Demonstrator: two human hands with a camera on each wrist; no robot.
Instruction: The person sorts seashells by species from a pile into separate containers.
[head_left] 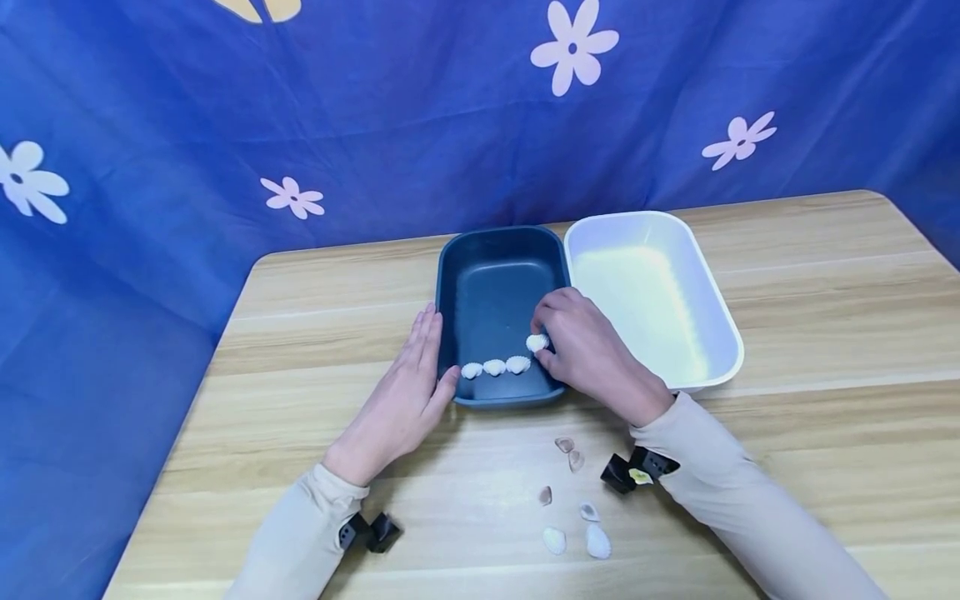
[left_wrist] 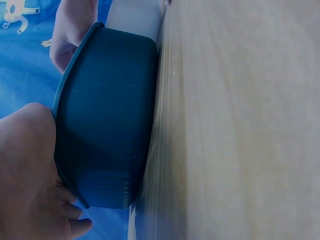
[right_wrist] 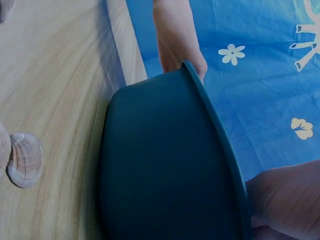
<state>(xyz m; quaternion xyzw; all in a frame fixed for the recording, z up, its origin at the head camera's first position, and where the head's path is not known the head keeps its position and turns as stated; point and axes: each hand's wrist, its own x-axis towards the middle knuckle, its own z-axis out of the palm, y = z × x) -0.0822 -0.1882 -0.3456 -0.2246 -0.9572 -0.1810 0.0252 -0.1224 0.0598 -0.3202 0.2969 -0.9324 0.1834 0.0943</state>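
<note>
Look at the dark blue tray [head_left: 504,292]: you've got three white shells [head_left: 494,367] in a row near its close end, the white tray [head_left: 637,292] just to its right. In comes your right hand [head_left: 588,340], fingers pinching a fourth shell [head_left: 536,342] between thumb and fingertips, just beyond the row's right end! Your left hand [head_left: 399,402] lies along the left rim, fingers straight (loose shells [head_left: 597,542] lie nearer you on the counter [head_left: 300,350]).

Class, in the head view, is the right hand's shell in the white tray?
No, the right hand pinches a white shell within the dark tray.
</note>
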